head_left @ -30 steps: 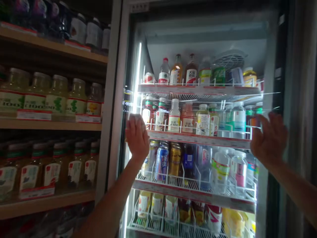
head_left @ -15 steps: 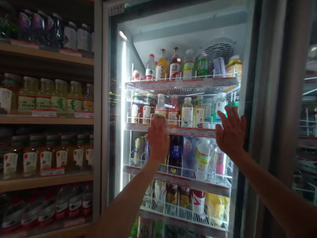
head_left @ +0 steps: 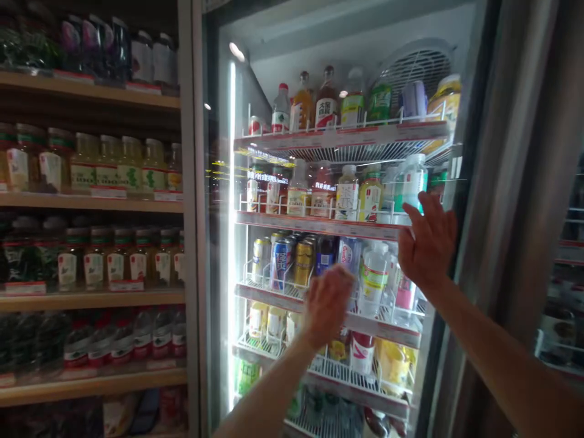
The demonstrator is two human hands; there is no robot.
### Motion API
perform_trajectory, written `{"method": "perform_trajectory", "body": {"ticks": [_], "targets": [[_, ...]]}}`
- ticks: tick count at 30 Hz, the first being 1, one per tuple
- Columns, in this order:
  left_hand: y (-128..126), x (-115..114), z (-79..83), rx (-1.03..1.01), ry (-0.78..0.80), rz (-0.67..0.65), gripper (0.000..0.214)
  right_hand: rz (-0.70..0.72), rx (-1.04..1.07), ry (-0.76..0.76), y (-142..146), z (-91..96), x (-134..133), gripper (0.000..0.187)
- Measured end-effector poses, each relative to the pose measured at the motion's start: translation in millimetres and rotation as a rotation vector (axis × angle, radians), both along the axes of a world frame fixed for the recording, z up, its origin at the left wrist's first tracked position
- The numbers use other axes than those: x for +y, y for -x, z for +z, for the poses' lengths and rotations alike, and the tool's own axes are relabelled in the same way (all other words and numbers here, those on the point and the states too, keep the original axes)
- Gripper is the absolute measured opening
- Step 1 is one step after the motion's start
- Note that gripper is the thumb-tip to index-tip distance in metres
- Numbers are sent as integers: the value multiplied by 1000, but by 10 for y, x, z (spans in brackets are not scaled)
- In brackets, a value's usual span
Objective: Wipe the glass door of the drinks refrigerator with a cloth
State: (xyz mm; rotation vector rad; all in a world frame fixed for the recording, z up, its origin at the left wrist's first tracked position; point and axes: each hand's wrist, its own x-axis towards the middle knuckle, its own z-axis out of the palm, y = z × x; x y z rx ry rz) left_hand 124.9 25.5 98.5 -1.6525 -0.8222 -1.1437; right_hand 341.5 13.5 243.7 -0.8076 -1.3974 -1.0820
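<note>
A lit drinks cooler stands in front of me, and its glass door (head_left: 219,182) carries reflections. My right hand (head_left: 429,243) lies flat against the glass near the door's right edge (head_left: 460,201), fingers spread, level with the shelf of tea bottles (head_left: 347,194). My left hand (head_left: 326,304) is lower, in front of the can shelf (head_left: 283,261). It is blurred with the knuckles towards me, and I cannot make out whether its fingers touch the glass. Neither hand visibly holds anything.
Wooden shelves (head_left: 91,204) on the left carry rows of juice and tea bottles. The cooler's wire shelves hold several bottles and cans, with a fan grille (head_left: 415,64) at the top. A dark metal frame (head_left: 515,182) and another cooler (head_left: 566,255) lie to the right.
My left hand has dropped from the second shelf's height to the third shelf and moved right. My right hand stays flat on the glass. The view has shifted slightly upward and left.
</note>
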Motion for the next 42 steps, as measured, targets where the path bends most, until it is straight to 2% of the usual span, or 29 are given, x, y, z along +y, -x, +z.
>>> {"method": "perform_trajectory", "body": {"ticks": [2, 4, 6, 9, 11, 12, 14, 16, 18, 19, 20, 24, 26, 27, 29, 30, 32, 33, 34, 35, 36, 38, 40, 42], "targets": [[-298, -69, -201, 360, -31, -68, 53, -37, -19, 4, -39, -60, 0, 45], [-242, -95, -319, 477, -34, -97, 45, -74, -51, -7, -91, -124, -5, 44], [169, -57, -368, 343, -5, -65, 45, -97, -71, -41, -138, -210, -12, 43], [941, 81, -421, -89, 39, 52, 58, -147, -69, -33, -168, -405, -18, 42], [1155, 143, -526, -362, 54, 101, 66, -169, -37, -22, -158, -560, -15, 43], [1122, 144, -612, -427, 68, 109, 67, -177, -17, -20, -148, -631, -12, 44], [838, 90, -828, -329, 90, 79, 66, -182, 14, -31, -132, -740, -8, 46], [474, 0, -1030, 80, 58, -19, 58, -174, 7, -37, -132, -792, -8, 47], [307, -60, -1131, 416, 15, -122, 49, -158, -17, -40, -147, -800, -13, 47], [353, -64, -1131, 477, 16, -140, 46, -153, -25, -41, -156, -797, -15, 47], [489, -48, -1099, 454, 37, -127, 45, -155, -28, -39, -164, -793, -16, 46], [1412, 135, -768, -26, 80, 33, 59, -191, -6, -46, -171, -793, 5, 44], [1617, 204, -620, -218, 37, 50, 67, -191, -10, -85, -166, -796, 31, 44], [1572, 214, -580, -273, 23, 51, 69, -186, -17, -105, -165, -797, 45, 43], [1206, 187, -573, -256, 11, 29, 68, -176, -31, -127, -166, -794, 65, 43], [934, 156, -591, -164, 11, -3, 65, -173, -32, -132, -170, -792, 70, 43], [393, 77, -620, 168, -5, -104, 54, -178, -37, -144, -181, -786, 65, 43], [202, 41, -615, 320, -5, -149, 50, -186, -45, -143, -187, -784, 56, 43], [103, 18, -590, 428, -5, -186, 47, -196, -52, -136, -192, -783, 45, 42], [112, 14, -547, 469, -6, -211, 46, -208, -53, -121, -194, -783, 34, 42], [226, 32, -486, 438, -10, -219, 45, -219, -50, -105, -193, -783, 23, 41], [683, 134, -330, 225, -35, -198, 48, -230, -31, -68, -183, -787, 13, 40], [1182, 264, -171, -124, -30, -122, 57, -228, -9, -47, -166, -791, 19, 40], [1403, 329, -79, -440, -88, -94, 61, -230, 5, -50, -155, -795, 33, 40]]}}
